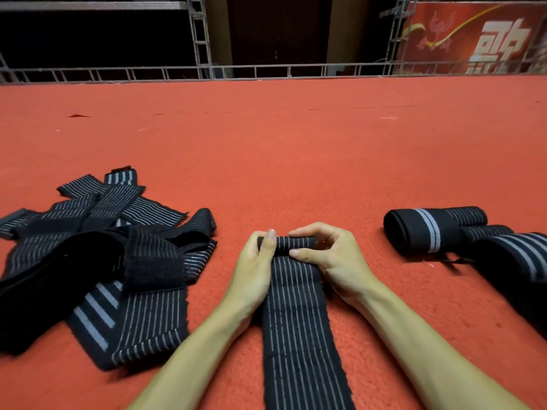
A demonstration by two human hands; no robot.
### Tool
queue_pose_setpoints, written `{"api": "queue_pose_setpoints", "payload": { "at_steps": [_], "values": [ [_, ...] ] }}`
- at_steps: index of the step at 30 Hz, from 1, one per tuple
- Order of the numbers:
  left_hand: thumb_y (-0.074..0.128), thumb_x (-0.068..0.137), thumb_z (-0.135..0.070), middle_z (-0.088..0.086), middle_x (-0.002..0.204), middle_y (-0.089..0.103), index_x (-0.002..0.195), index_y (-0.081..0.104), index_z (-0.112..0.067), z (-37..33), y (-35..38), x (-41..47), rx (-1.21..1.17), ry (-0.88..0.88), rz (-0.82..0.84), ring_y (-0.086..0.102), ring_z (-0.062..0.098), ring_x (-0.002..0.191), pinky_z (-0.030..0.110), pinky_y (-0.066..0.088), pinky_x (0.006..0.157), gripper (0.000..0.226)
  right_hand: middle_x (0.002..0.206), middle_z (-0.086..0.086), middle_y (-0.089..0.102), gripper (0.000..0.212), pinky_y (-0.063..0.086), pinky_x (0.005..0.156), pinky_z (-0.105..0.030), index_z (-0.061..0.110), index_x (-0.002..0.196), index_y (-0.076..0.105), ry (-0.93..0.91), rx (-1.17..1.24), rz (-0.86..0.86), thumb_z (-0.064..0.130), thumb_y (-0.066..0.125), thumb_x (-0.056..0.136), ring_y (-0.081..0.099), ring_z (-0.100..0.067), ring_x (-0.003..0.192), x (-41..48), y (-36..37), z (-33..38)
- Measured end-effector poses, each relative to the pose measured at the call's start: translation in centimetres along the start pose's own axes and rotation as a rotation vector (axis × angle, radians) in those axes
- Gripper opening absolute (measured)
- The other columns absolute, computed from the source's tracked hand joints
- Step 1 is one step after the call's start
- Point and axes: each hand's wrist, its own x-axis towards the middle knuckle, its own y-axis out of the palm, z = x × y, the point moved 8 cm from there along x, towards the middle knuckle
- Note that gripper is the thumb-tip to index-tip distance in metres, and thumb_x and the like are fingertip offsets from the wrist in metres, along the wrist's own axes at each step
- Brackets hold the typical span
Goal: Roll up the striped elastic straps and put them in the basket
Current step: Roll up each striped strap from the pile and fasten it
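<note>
A black elastic strap with thin white stripes (299, 315) lies flat on the red carpet, running from the bottom edge toward the middle. Its far end is curled into a small tight roll. My left hand (257, 261) pinches the roll's left end, thumb on top. My right hand (328, 255) pinches the right end, fingers curled over it. A loose heap of unrolled striped straps (100, 261) lies to the left. Rolled straps (435, 229) lie to the right. No basket is in view.
The red carpet (281, 149) stretches far ahead to a low metal truss rail (266, 71). A red banner (473, 37) hangs at the back right. More dark rolled straps (515, 261) reach the right edge.
</note>
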Motion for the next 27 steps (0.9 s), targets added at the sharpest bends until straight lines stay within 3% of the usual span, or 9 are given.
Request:
{"api": "queue_pose_setpoints", "payload": {
  "at_steps": [3,6,9,12,17,21,24,27],
  "values": [
    [0.046,0.098,-0.024,-0.005,0.08,0.058,0.091,0.055,-0.013,-0.4,-0.2,0.1,-0.022,0.059,0.004,0.054,-0.002,0.068,0.013,0.045,0.063,0.016,0.081,-0.005,0.069,0.023,0.051,0.066,-0.025,0.009,0.091,0.072,0.022,0.071,0.037,-0.003,0.075,0.071,0.061,-0.018,0.077,0.0,0.3,-0.1],
    [0.048,0.097,-0.016,-0.002,0.089,0.059,0.1,0.056,-0.011,-0.3,0.0,0.1,-0.054,0.077,0.024,0.056,0.007,0.082,0.02,0.047,0.075,0.009,0.088,-0.006,0.069,0.025,0.052,0.07,-0.023,0.008,0.098,0.072,0.057,0.161,0.092,0.012,0.077,0.074,0.064,-0.016,0.082,0.1,0.6,-0.3],
    [0.047,0.096,-0.006,0.0,0.094,0.057,0.101,0.054,-0.014,-0.3,0.0,0.0,-0.069,0.094,0.024,0.054,0.01,0.087,0.02,0.046,0.078,0.012,0.095,-0.011,0.07,0.033,0.05,0.067,-0.025,0.011,0.103,0.071,0.061,0.011,0.052,0.032,0.072,0.078,0.064,-0.018,0.085,0.1,0.5,-0.7],
    [0.046,0.096,-0.002,0.003,0.094,0.056,0.108,0.051,-0.016,-0.4,-0.3,0.1,-0.07,0.106,0.032,0.055,0.007,0.08,0.018,0.047,0.07,0.019,0.08,-0.009,0.063,0.042,0.043,0.051,-0.024,0.008,0.094,0.068,0.097,-0.088,0.03,0.047,0.06,0.083,0.057,-0.018,0.065,-0.2,1.0,-1.1],
    [0.044,0.094,0.008,0.003,0.089,0.053,0.119,0.046,-0.017,-0.7,0.0,-0.3,-0.053,0.123,0.073,0.054,-0.002,0.071,0.014,0.047,0.067,0.036,0.08,0.0,0.068,0.024,0.048,0.07,-0.03,0.009,0.088,0.069,0.046,-0.161,-0.048,0.032,0.062,0.091,0.062,-0.011,0.075,-0.2,0.6,-0.4],
    [0.044,0.093,0.01,0.004,0.092,0.056,0.119,0.049,-0.016,-0.6,0.0,-0.2,-0.07,0.102,0.071,0.056,-0.001,0.071,0.014,0.047,0.065,0.037,0.087,-0.007,0.066,0.011,0.047,0.078,-0.038,0.011,0.091,0.07,0.021,-0.035,-0.047,0.02,0.07,0.086,0.061,-0.019,0.083,-0.2,0.3,-0.4],
    [0.051,0.093,0.0,0.002,0.097,0.058,0.116,0.051,-0.022,0.3,0.1,0.0,-0.072,0.038,0.066,0.058,0.001,0.077,0.016,0.048,0.069,0.032,0.091,-0.009,0.066,0.009,0.048,0.085,-0.047,0.016,0.089,0.072,0.013,0.016,-0.039,0.011,0.073,0.081,0.06,-0.026,0.087,-0.1,0.0,-0.6],
    [0.061,0.08,-0.029,0.0,0.098,0.061,0.111,0.053,-0.029,1.3,0.4,0.0,-0.088,-0.057,0.1,0.059,0.007,0.085,0.025,0.047,0.076,0.032,0.09,-0.007,0.067,0.018,0.049,0.087,-0.049,0.016,0.086,0.071,0.018,0.016,-0.028,0.0,0.072,0.079,0.061,-0.028,0.089,-0.2,-0.1,-0.5]
  ]
}}
